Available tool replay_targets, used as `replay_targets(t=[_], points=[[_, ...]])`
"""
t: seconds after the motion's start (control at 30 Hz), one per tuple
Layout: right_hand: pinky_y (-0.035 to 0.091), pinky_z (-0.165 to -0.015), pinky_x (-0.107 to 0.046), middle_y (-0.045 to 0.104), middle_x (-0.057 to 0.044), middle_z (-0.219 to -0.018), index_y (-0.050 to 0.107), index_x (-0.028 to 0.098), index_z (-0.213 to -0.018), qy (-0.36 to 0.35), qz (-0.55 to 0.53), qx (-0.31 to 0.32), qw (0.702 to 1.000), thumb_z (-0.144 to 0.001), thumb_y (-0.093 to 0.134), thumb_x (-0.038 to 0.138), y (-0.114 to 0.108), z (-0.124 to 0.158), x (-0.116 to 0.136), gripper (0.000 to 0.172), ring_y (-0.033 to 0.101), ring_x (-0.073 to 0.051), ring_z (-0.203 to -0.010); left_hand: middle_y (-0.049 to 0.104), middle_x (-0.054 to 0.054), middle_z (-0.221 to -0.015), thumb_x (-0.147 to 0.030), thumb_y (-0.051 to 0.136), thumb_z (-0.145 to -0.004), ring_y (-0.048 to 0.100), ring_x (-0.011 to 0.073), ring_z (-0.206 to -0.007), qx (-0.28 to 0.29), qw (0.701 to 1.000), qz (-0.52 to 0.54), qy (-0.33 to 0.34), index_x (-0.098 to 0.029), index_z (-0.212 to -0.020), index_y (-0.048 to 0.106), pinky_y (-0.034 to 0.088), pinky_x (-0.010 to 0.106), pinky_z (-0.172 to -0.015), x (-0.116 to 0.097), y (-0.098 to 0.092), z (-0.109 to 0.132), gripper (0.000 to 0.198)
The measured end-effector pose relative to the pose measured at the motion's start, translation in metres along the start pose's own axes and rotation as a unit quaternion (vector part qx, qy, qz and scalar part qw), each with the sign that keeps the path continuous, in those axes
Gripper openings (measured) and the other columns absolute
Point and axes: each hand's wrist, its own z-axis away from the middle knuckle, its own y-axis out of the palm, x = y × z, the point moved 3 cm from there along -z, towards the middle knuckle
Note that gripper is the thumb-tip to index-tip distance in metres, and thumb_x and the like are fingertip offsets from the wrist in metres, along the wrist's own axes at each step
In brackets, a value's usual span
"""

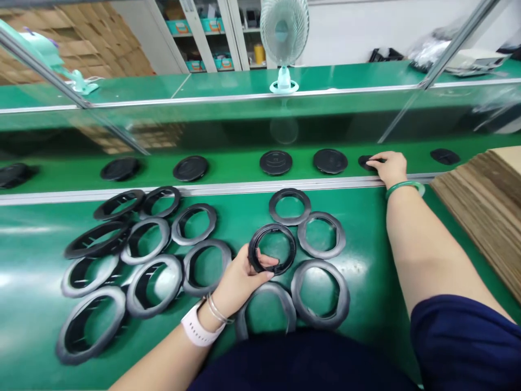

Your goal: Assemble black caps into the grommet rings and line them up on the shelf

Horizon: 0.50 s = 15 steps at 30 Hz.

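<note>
My left hand [248, 271] is closed on a black plastic ring [293, 247], thumb at its lower edge and fingers reaching through the opening. Around it on the green table lie other dark rings, such as one [290, 207] behind it and one [320, 293] to its right. Out at the right, my right hand [389, 167] pinches a flat black disc [366, 162] on the green strip beyond the metal rail. The fingers cover part of this disc.
Several dark rings [148, 239] lie grouped on the left. More black discs [275, 162] line the strip behind the metal rail [228, 187]. Stacked cardboard [488, 201] stands at right. A clear panel, its frame [456, 49] and a fan [284, 32] are at the back.
</note>
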Motion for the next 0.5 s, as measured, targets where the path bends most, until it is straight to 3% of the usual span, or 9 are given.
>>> replay_targets(t=[0.17, 0.27, 0.33, 0.4, 0.5], points=[[0.044, -0.095, -0.036, 0.071, -0.01, -0.088, 0.073, 0.017, -0.075, -0.021, -0.02, 0.026, 0.999, -0.08, 0.07, 0.013, 0.005, -0.003, -0.003, 0.007, 0.062, -0.021, -0.093, 0.076, 0.01, -0.106, -0.02, 0.078, -0.071, 0.072, 0.0237, -0.097, 0.002, 1.0, -0.019, 0.001, -0.02, -0.102, 0.044, 0.056, 0.043, -0.09, 0.001, 0.001, 0.001, 0.046], [0.041, -0.099, -0.039, 0.069, -0.011, -0.087, 0.073, 0.015, -0.076, -0.03, -0.01, -0.03, 0.999, -0.084, 0.067, 0.015, 0.0, 0.004, 0.012, 0.01, 0.058, -0.024, -0.1, 0.076, 0.01, -0.105, -0.02, 0.078, -0.071, 0.072, 0.0239, -0.097, 0.001, 1.0, -0.024, 0.006, -0.02, -0.101, 0.044, 0.056, 0.043, -0.089, -0.001, 0.002, 0.0, 0.045], [0.041, -0.1, -0.043, 0.067, -0.011, -0.091, 0.074, 0.015, -0.085, -0.041, -0.025, -0.097, 0.994, -0.085, 0.066, 0.018, -0.005, 0.017, 0.04, 0.009, 0.056, -0.026, -0.102, 0.076, 0.01, -0.104, -0.019, 0.077, -0.071, 0.072, 0.0234, -0.097, 0.0, 1.0, -0.012, 0.011, -0.02, -0.101, 0.044, 0.056, 0.042, -0.088, -0.002, 0.003, 0.0, 0.045], [0.045, -0.094, -0.044, 0.064, -0.009, -0.09, 0.074, 0.015, -0.092, -0.056, -0.062, -0.138, 0.987, -0.086, 0.065, 0.022, -0.008, 0.04, 0.083, 0.013, 0.058, -0.025, -0.095, 0.077, 0.01, -0.102, -0.018, 0.077, -0.07, 0.072, 0.0229, -0.096, -0.009, 1.0, 0.003, 0.014, -0.02, -0.1, 0.044, 0.056, 0.041, -0.088, -0.003, 0.004, -0.001, 0.045], [0.05, -0.083, -0.042, 0.061, -0.005, -0.078, 0.076, 0.018, -0.09, -0.127, -0.15, -0.096, 0.976, -0.087, 0.066, 0.029, -0.012, 0.09, 0.167, 0.014, 0.059, -0.024, -0.085, 0.077, 0.009, -0.1, -0.019, 0.079, -0.068, 0.073, 0.0232, -0.093, -0.037, 0.999, -0.007, 0.011, -0.019, -0.097, 0.048, 0.057, 0.04, -0.086, -0.003, 0.003, -0.001, 0.042]])
